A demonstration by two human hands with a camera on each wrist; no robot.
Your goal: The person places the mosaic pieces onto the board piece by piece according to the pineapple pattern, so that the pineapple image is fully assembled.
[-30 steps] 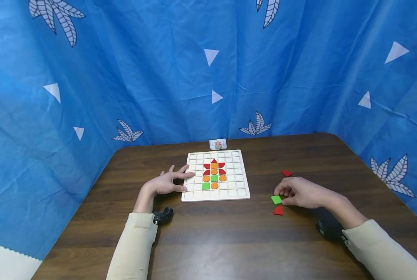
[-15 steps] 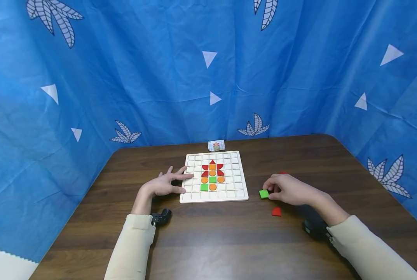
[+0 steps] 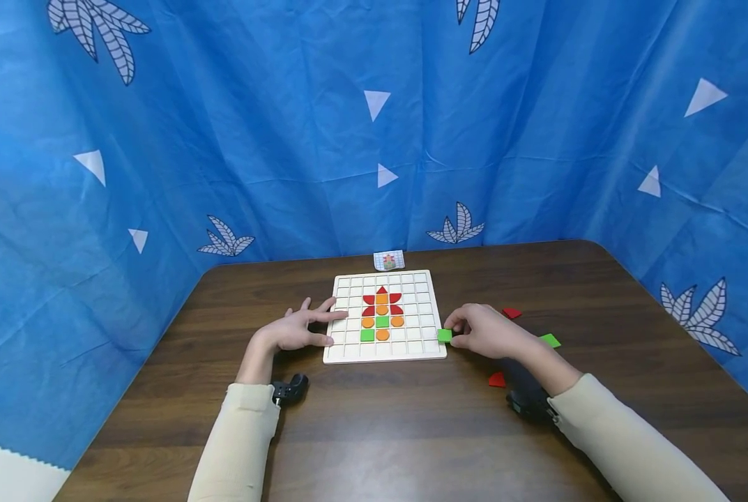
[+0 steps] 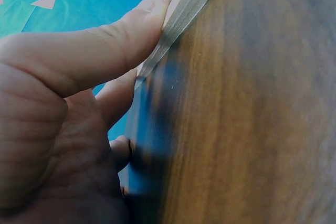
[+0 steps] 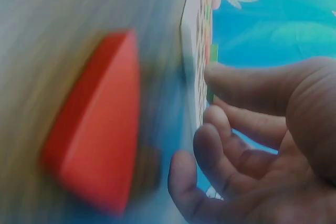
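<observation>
A white grid board (image 3: pixel 348 353) lies on the table, with red, orange and green flat pieces set in its middle squares. My left hand (image 3: pixel 292 330) rests at the board's left edge, fingers spread and thumb on the rim. In the left wrist view the thumb (image 4: pixel 121 45) touches the board's edge. My right hand (image 3: pixel 485 330) pinches a green square tile (image 3: pixel 445 336) between thumb and finger, right at the board's right edge. In the right wrist view the tile (image 5: pixel 213 52) shows mostly edge-on behind the thumb.
Right of the board lie a red piece (image 3: pixel 512 313), a second red piece (image 3: pixel 497 380) and a green piece (image 3: pixel 549 340), close around the right forearm. A small pattern card (image 3: pixel 389 261) stands behind the board. A blue curtain (image 3: pixel 323 139) hangs beyond the table (image 3: pixel 374 425).
My right hand has carried the green square tile leftward from among the loose pieces to the board's right edge. Another green piece has come into view behind it. The left hand stays put.
</observation>
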